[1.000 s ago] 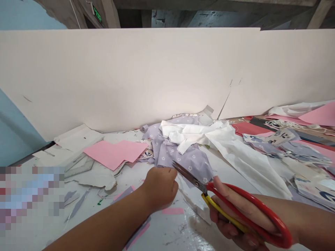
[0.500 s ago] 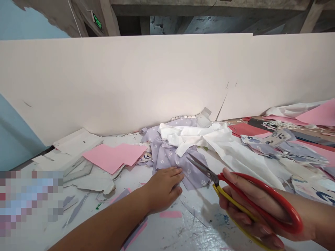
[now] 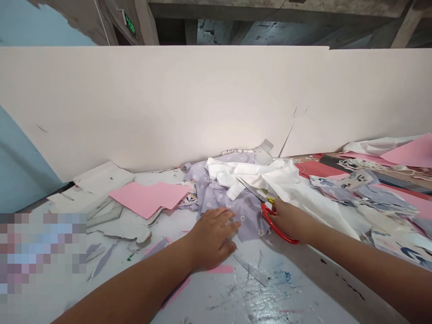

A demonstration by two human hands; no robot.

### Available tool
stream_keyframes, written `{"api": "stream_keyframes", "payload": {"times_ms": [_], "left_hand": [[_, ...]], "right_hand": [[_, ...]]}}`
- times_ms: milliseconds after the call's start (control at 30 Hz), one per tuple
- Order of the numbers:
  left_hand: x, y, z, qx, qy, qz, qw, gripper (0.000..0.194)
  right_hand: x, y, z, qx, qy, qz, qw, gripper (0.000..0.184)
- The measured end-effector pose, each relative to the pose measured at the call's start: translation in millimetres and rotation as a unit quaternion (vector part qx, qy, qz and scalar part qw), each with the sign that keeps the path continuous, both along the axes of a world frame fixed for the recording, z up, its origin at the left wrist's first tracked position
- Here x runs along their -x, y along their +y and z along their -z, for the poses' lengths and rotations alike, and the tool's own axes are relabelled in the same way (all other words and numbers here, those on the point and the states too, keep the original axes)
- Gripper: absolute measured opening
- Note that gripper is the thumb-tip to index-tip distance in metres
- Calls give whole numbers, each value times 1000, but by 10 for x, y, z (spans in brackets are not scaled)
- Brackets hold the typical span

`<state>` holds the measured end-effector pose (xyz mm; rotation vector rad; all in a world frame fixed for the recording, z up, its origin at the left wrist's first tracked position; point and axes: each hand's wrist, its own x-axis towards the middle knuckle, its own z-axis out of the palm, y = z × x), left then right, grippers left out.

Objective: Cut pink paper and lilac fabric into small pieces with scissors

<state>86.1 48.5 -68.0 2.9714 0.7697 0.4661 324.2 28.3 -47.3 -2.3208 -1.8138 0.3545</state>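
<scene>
My left hand (image 3: 214, 238) lies flat on a crumpled lilac floral cloth (image 3: 249, 220), pressing it to the table and holding nothing. My right hand (image 3: 290, 220) grips red-and-yellow-handled scissors (image 3: 253, 191), whose steel blades point up and to the left. The blade tips rest over a white cloth (image 3: 246, 173) bunched on top of the lilac cloth. I cannot tell whether the blades are cutting either cloth. The white cloth spreads to the right beneath my right wrist.
The white-painted table (image 3: 286, 292) is scarred and paint-stained. Pink paper sheets (image 3: 148, 198) and torn white card (image 3: 114, 229) lie to the left, with printed fabric scraps (image 3: 381, 198) to the right. A tall cream board (image 3: 202, 103) stands behind the table. A pixelated patch covers the lower left.
My right hand has moved forward and left with the scissors, bringing the blades from the lilac cloth to the white cloth. My left hand stays on the lilac cloth.
</scene>
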Motion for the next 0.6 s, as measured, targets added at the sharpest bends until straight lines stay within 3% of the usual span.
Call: {"api": "stream_keyframes", "payload": {"times_ms": [167, 367, 467, 600], "left_hand": [[21, 12, -31, 50, 52, 30, 997, 44], [27, 29, -54, 63, 24, 23, 997, 40], [51, 32, -57, 93, 2, 20, 995, 42], [61, 45, -43, 108, -32, 4, 994, 35]], "right_hand": [[33, 87, 174, -28, -38, -16, 999, 17], [-86, 56, 177, -32, -52, -33, 998, 18], [-179, 36, 89, -21, 9, -30, 999, 30], [-256, -161, -166, 6, 174, -61, 983, 41]]}}
